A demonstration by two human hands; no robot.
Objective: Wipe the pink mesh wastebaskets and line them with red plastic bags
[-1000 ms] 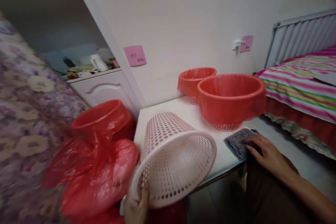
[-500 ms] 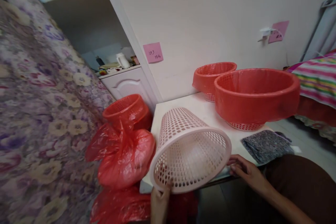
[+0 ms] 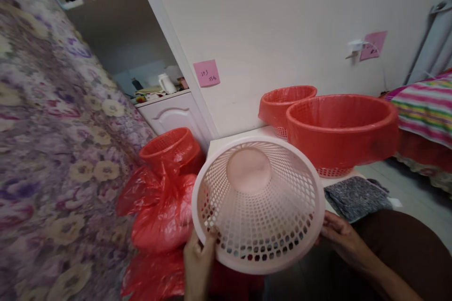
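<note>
A pale pink perforated plastic basket (image 3: 252,225) is tilted with its wide mouth facing me, so its round solid bottom shows inside. My left hand (image 3: 200,254) grips the lower left of the rim, thumb over the inner side and the fingers hidden behind. At the right side of the rim, my right hand (image 3: 341,235) holds on with its fingers bent around the edge. Behind the basket to the right stands a large red basket (image 3: 341,143) lined with a red plastic bag, beside a smaller red lined basket (image 3: 278,110).
To the left are a red bag-covered basket (image 3: 165,146) and a full red plastic bag (image 3: 158,225), near a floral curtain (image 3: 63,150). A folded grey cloth (image 3: 356,195) lies on the white table (image 3: 219,143). Pink notes (image 3: 206,74) are stuck to the wall.
The pink basket has swung up so its mouth turns toward me and its bottom shows. My right hand has closed on the rim; my left hand has shifted slightly left and up.
</note>
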